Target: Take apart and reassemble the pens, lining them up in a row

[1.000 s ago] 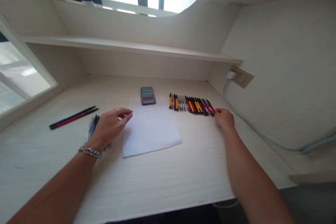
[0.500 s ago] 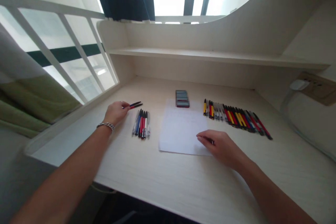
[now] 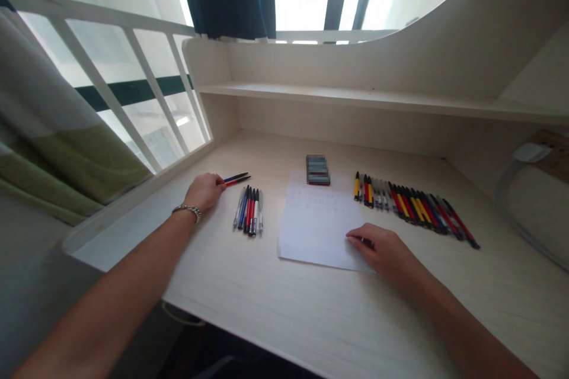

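Note:
My left hand (image 3: 204, 190) is closed at the left of the desk around the ends of a blue pen (image 3: 235, 177) and a red pen (image 3: 237, 180), whose black ends point right. Just below them lies a row of several pens (image 3: 249, 211) in clear, blue, red and white. Over the right side of a white paper sheet (image 3: 315, 228), my right hand (image 3: 377, 245) has its thumb and fingers pressed together. A small dark bit shows in its grip, too hidden to name. Right of the sheet, a longer row of pens (image 3: 413, 204) lies side by side.
A small dark, blurred stack (image 3: 317, 170) rests on the sheet's far edge. Behind the desk (image 3: 275, 302) runs a raised shelf (image 3: 338, 93). White railing bars (image 3: 146, 86) stand at left, and a plug with a cable (image 3: 531, 152) hangs at the right wall.
The view has shifted slightly, so the desk and everything on it appear farther right. Both hands stay nearly in place, the left still on the two pens.

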`<state>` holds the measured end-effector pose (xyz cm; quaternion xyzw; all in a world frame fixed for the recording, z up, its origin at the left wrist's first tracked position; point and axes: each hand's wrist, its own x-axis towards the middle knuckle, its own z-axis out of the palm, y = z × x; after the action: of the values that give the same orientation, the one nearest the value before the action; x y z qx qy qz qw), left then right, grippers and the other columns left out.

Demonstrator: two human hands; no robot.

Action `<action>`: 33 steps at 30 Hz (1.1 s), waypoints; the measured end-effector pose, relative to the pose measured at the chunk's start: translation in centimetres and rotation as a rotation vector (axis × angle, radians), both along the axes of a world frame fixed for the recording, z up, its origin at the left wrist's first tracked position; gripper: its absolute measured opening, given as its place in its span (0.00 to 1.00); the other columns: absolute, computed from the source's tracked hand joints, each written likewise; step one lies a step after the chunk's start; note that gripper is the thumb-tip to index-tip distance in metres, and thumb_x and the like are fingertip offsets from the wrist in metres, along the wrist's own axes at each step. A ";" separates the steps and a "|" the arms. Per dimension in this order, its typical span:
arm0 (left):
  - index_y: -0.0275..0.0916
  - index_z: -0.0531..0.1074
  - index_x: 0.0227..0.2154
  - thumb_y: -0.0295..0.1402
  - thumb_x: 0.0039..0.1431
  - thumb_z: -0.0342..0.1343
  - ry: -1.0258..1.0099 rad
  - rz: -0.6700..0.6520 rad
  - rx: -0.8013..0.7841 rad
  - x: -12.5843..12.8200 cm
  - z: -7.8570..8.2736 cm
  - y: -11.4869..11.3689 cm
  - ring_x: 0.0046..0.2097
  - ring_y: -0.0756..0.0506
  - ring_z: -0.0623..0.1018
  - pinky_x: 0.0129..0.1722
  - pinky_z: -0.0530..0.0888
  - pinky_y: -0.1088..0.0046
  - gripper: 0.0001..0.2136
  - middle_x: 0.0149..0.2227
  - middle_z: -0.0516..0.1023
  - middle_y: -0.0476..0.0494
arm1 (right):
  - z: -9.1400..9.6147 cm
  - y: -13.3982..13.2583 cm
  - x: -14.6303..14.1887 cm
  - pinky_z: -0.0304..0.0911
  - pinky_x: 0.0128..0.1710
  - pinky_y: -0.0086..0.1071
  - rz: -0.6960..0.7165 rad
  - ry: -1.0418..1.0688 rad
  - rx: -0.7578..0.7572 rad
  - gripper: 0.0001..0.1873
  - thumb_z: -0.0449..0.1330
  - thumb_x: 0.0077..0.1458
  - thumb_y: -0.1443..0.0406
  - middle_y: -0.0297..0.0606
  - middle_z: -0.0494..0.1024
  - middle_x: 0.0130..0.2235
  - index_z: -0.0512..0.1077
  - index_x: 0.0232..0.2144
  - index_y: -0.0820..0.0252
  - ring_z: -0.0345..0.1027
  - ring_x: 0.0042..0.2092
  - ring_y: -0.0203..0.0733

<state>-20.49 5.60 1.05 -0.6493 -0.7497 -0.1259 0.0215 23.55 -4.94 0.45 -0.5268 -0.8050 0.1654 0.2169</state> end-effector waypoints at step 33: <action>0.39 0.73 0.40 0.35 0.59 0.49 -0.239 -0.752 0.095 19.0 -0.5 -5.0 0.43 0.43 0.72 0.44 0.68 0.65 0.11 0.39 0.76 0.41 | 0.5 0.0 1.0 0.64 0.40 0.32 -0.050 0.093 -0.022 0.11 0.54 0.56 0.63 0.38 0.78 0.38 0.76 0.37 0.55 0.70 0.39 0.40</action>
<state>-1.44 0.58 0.56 -0.8576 -0.4504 -0.2339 -0.0834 24.58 -4.92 0.96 -0.5408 -0.7789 0.1929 0.2522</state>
